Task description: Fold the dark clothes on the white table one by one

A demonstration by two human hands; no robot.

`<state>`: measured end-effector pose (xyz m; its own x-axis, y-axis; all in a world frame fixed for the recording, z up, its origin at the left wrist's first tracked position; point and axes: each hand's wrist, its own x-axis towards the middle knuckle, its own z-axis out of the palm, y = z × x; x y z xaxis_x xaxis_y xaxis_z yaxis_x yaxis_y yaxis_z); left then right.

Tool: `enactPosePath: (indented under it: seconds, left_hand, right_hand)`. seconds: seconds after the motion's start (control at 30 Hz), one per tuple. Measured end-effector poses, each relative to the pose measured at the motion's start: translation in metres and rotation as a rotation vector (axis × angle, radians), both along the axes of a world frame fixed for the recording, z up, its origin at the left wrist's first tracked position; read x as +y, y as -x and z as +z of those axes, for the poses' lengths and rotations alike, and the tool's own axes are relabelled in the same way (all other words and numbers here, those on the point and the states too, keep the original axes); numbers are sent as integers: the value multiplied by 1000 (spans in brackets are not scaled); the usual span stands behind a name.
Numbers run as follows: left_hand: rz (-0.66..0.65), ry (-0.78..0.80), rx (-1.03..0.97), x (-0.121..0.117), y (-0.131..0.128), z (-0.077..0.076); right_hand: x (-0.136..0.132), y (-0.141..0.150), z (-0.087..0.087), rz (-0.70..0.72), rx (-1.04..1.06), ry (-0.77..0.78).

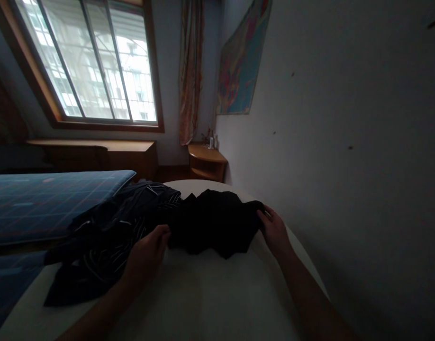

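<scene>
A black garment (213, 222) is spread between my two hands over a pale round table (210, 293); it is too dark to tell what kind of garment it is. My left hand (149, 248) pinches its left edge, fingers closed. On the other side, my right hand (274, 229) grips the upper right corner between thumb and fingers. Close by my left hand lies a heap of dark clothes (111, 222) with white stripes, partly hidden behind my left forearm and touching the black garment.
A blue checked mattress (54, 203) borders the table at left. Behind stand a wooden desk (132, 146) under the window (96, 61) and a corner shelf (206, 154) with small items. The white wall (338, 109) runs close along the right side.
</scene>
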<state>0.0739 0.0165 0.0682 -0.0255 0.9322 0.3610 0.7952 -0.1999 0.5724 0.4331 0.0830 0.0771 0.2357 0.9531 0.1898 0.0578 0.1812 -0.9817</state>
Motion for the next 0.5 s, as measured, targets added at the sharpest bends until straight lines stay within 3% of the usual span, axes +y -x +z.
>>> enactPosePath:
  seconds: [0.13,0.3,0.5]
  left_hand:
    - [93,77,-126,4,15,1]
    - [-6,23,-219,0,3,-16]
    - [-129,-63,1,-8,-15,-42]
  right_hand:
    - [-4,10,-1,188,23,-86]
    - [-23,23,-6,469,-373,-44]
    - [-40,32,5,464,-881,-128]
